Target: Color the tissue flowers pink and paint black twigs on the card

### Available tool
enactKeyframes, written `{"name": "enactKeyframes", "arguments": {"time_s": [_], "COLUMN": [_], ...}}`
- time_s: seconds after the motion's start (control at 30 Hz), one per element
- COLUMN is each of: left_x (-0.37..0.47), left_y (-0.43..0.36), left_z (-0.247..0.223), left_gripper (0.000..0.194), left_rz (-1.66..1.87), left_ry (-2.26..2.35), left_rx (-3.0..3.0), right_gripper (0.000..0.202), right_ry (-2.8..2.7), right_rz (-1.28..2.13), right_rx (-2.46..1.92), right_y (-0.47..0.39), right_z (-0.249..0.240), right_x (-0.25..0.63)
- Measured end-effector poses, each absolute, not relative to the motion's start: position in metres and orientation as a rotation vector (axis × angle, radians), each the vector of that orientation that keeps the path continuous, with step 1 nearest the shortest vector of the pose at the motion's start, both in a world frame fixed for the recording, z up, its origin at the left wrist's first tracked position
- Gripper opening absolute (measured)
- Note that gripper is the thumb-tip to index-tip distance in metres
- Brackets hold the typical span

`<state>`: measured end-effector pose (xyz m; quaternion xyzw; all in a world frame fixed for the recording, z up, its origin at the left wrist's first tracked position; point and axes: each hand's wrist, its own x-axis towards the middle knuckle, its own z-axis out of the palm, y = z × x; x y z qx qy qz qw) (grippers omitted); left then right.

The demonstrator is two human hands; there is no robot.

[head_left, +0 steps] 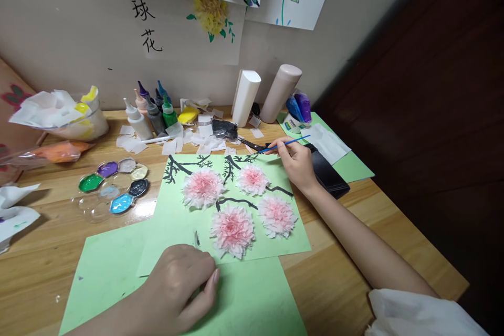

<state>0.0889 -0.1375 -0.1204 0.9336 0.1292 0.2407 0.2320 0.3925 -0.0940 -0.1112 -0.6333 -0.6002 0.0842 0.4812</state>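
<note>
My right hand holds a thin blue paintbrush over the upper right edge of a green sheet. Its tip is near black painted branches along the sheet's top. Several pink and white paper flowers are fixed on the sheet. Curled, my left hand rests at the sheet's lower edge; nothing shows in its fingers. A clear palette with green, purple, blue and black paint stands to the left.
Paint bottles, paper scraps, scissors and two tall containers line the wall side. A black flat object lies beyond my right wrist. A tissue-filled tub stands back left.
</note>
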Motion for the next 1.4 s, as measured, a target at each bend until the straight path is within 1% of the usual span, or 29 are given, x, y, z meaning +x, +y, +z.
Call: {"name": "enactKeyframes", "arguments": {"time_s": [0.47,0.67,0.87,1.1,1.4], "left_x": [0.088,0.087,0.088,0.088,0.087], "left_y": [-0.138,-0.138,-0.138,-0.137,-0.138], "left_z": [-0.121,-0.121,-0.122,-0.123,-0.122], "left_gripper": [0.024,0.024,0.024,0.024,0.024], "left_rz": [0.667,0.661,0.662,0.668,0.667], "left_ry": [0.351,0.356,0.355,0.354,0.353], "left_rx": [2.556,2.563,2.555,2.54,2.554], "right_gripper": [0.026,0.024,0.023,0.022,0.023], "right_ry": [-1.504,-1.366,-1.387,-1.427,-1.508], "right_rz": [0.154,0.276,0.281,0.223,0.031], "right_rx": [-1.546,-1.478,-1.489,-1.526,-1.524], "right_y": [-0.097,-0.094,-0.093,-0.093,-0.097], "right_z": [-0.105,-0.105,-0.105,-0.104,-0.099], "right_x": [0.39,0.393,0.393,0.396,0.394]}}
